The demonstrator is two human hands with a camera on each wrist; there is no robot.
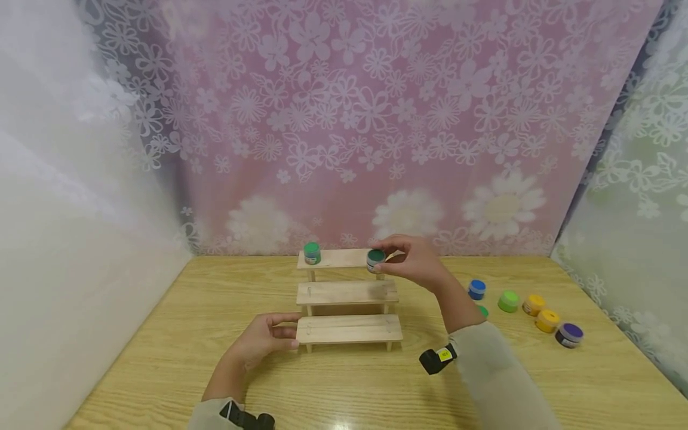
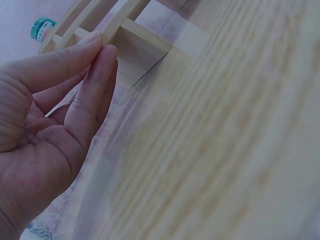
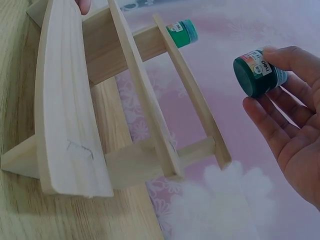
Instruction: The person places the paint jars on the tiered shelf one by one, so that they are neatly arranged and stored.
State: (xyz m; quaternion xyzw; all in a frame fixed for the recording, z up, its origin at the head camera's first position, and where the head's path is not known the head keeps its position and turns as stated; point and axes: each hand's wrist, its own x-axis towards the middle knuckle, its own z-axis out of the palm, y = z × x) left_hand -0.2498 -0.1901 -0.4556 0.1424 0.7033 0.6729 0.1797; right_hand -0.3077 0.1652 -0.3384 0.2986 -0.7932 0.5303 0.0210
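A three-step wooden display stand [image 1: 344, 329] stands on the table. My left hand [image 1: 263, 341] pinches the left end of its lowest step, and the left wrist view shows the thumb and fingertips at the step's edge [image 2: 117, 25]. Between the thumb and fingers of my right hand [image 1: 418, 263] is a dark green paint jar [image 3: 254, 75] with a printed label. It is held by the right end of the top step, and a gap separates it from the wood in the right wrist view. Another green paint jar [image 1: 312, 253] sits on the top step's left end.
To the right on the table [image 1: 344, 394] are a blue jar [image 1: 476, 289], a light green jar [image 1: 508, 301], two yellow jars [image 1: 547, 321] and a purple jar [image 1: 569, 335]. My right sleeve partly hides a green jar [image 1: 484, 311]. A flowered pink curtain [image 1: 344, 149] hangs behind.
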